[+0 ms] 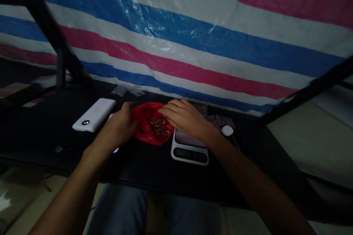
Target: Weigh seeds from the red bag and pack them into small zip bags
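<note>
A red plastic bag [146, 134] lies open on the black table, with small gold-brown pieces [160, 126] inside. My left hand [121, 123] grips its left edge between thumb and fingers. At the bag's upper right edge is my right hand [183, 115], fingers together and bent over the rim; whether they pinch anything besides the bag is hidden. Beneath my right hand and wrist, a white digital scale [190, 155] sits just right of the bag, its plate partly covered. Small clear bags with brownish contents [224, 121] lie behind and right of the scale.
A white power bank [95, 115] lies left of my left hand. Empty-looking clear bags [128, 90] are near the striped sheet [193, 40] behind the table [143, 169]. A round white object [227, 130] with a cord is right of the scale. Dark frame bars slant at both sides.
</note>
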`<act>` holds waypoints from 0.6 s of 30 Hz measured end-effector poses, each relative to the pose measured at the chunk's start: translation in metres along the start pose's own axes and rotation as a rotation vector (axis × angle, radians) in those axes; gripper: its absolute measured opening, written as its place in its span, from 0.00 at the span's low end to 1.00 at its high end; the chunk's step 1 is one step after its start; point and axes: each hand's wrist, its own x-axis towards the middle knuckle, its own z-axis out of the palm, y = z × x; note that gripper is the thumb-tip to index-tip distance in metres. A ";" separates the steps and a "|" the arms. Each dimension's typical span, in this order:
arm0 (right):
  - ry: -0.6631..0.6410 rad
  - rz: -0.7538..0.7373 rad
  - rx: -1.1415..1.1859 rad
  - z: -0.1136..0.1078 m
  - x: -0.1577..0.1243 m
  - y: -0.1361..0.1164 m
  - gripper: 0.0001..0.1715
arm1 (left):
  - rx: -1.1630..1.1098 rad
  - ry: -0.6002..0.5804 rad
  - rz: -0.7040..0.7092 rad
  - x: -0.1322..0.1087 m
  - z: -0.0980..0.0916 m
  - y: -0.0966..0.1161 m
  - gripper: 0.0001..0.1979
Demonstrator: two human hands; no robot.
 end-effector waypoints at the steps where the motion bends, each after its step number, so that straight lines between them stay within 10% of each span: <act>1: 0.040 0.045 0.037 -0.003 -0.008 0.003 0.19 | -0.025 -0.004 0.029 0.003 0.000 0.002 0.30; 7: 0.364 0.404 0.412 0.008 -0.070 0.020 0.28 | -0.398 -0.087 0.170 0.017 -0.012 0.031 0.28; 18: 0.311 0.602 0.471 0.015 -0.116 0.013 0.23 | -0.449 -0.282 -0.085 0.014 -0.008 0.026 0.26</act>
